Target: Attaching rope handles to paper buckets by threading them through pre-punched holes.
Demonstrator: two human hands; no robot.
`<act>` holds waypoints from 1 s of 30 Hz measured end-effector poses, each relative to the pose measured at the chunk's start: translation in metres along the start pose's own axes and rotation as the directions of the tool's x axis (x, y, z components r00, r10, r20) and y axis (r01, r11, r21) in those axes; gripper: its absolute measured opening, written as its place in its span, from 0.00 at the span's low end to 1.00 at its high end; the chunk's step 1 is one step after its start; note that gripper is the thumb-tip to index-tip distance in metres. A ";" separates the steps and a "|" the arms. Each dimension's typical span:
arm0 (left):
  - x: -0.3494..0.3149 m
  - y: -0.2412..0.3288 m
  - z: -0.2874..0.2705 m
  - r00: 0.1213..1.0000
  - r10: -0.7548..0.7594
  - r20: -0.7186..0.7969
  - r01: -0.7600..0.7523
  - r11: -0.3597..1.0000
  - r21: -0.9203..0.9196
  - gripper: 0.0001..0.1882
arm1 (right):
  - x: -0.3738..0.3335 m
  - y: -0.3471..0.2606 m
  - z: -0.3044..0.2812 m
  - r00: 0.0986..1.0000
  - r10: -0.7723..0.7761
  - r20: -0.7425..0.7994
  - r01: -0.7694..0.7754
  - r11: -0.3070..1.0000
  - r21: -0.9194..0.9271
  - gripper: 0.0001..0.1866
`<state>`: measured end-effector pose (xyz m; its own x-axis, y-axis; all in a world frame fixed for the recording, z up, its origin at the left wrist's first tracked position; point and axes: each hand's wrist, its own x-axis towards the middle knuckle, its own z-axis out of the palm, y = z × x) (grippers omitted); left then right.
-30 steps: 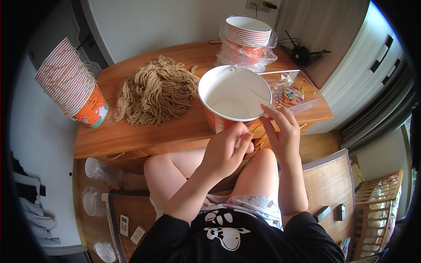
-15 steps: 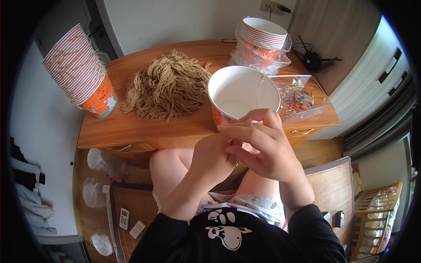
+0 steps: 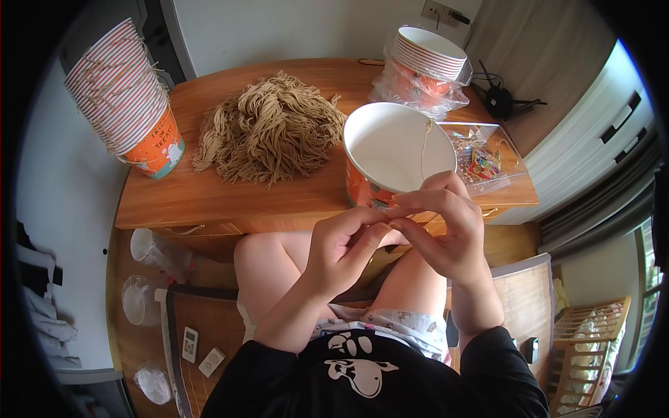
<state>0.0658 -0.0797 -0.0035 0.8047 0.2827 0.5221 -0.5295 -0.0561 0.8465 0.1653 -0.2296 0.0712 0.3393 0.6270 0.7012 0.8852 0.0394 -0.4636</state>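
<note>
A large white-lined paper bucket (image 3: 373, 143) with an orange outside stands at the table's front edge. From a spot on its far right rim a thin tan cord (image 3: 424, 150) hangs inside and runs down toward my fingers. Just in front of the near rim, the fingertips of my left hand (image 3: 348, 247) and my right hand (image 3: 446, 226) meet in a pinch. Both are closed on the cord's end, as far as its run shows; the end itself is mostly hidden. Left of the bucket lies a heaped pile of tan cords (image 3: 272, 132).
A tall leaning stack of striped orange buckets (image 3: 122, 97) stands at the table's left. Behind the bucket are more buckets in clear plastic (image 3: 425, 66). A clear tray (image 3: 481, 157) with small bits sits at right, near a black router (image 3: 498, 101).
My hands have drawn slightly apart at the wrists, and the fingertips now meet lower in front of the bucket. The whole view has shifted a little.
</note>
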 end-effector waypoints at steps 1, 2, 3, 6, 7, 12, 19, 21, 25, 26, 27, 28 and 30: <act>0.000 0.001 0.001 0.999 0.043 -0.017 -0.043 0.999 -0.004 0.07 | 0.001 0.000 -0.001 1.000 0.001 0.004 -0.001 1.000 -0.001 0.20; 0.001 0.002 0.002 0.996 0.085 -0.035 -0.085 0.996 -0.006 0.06 | 0.003 0.002 -0.002 0.995 -0.092 0.044 0.095 0.992 -0.078 0.20; 0.000 0.000 0.003 0.996 0.084 -0.039 -0.084 0.996 -0.008 0.06 | 0.005 0.002 -0.002 0.979 -0.180 0.091 0.192 0.970 -0.150 0.21; -0.001 -0.008 0.004 0.979 0.142 -0.146 -0.145 0.989 -0.011 0.05 | 0.008 0.001 -0.001 0.942 -0.253 0.222 0.312 0.903 -0.294 0.24; -0.001 -0.007 0.002 0.977 0.159 -0.139 -0.146 0.984 0.098 0.05 | 0.009 0.003 0.001 0.941 -0.251 0.226 0.312 0.903 -0.295 0.24; -0.002 -0.009 0.001 0.974 0.150 -0.170 -0.117 0.975 0.191 0.06 | 0.014 0.007 0.013 0.947 -0.282 0.151 0.306 0.936 -0.176 0.29; 0.001 -0.013 -0.007 0.978 0.125 -0.168 -0.110 0.989 0.096 0.03 | 0.022 0.006 0.017 0.961 -0.212 0.178 0.237 0.963 -0.129 0.25; 0.001 -0.015 -0.008 0.978 0.095 -0.184 -0.090 0.995 0.037 0.02 | 0.026 0.004 0.013 0.946 -0.212 0.245 0.263 0.944 -0.199 0.25; 0.010 -0.022 -0.014 0.957 0.012 -0.289 -0.001 0.999 0.040 0.03 | 0.031 0.007 0.006 0.970 -0.198 0.137 0.226 0.947 -0.230 0.25; 0.013 -0.023 -0.015 0.945 -0.018 -0.327 0.038 0.998 0.054 0.04 | 0.028 0.010 0.006 0.989 -0.119 0.091 0.135 0.972 -0.192 0.26; 0.013 -0.028 -0.017 0.943 -0.033 -0.330 0.064 0.994 0.084 0.05 | 0.025 0.012 0.006 0.998 -0.038 0.049 0.045 0.988 -0.150 0.26; 0.014 -0.027 -0.018 0.942 -0.033 -0.333 0.064 0.995 0.083 0.05 | 0.024 0.014 0.003 0.999 -0.007 0.048 0.015 0.988 -0.156 0.26; 0.016 -0.026 -0.017 0.951 -0.053 -0.306 0.075 0.995 0.060 0.05 | 0.025 0.016 0.003 0.999 0.016 0.046 -0.009 0.987 -0.163 0.26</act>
<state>0.0882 -0.0575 -0.0192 0.7112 0.5644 0.4192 -0.4506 -0.0917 0.8880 0.1871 -0.2112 0.0800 0.3387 0.6630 0.6676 0.9222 -0.0933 -0.3752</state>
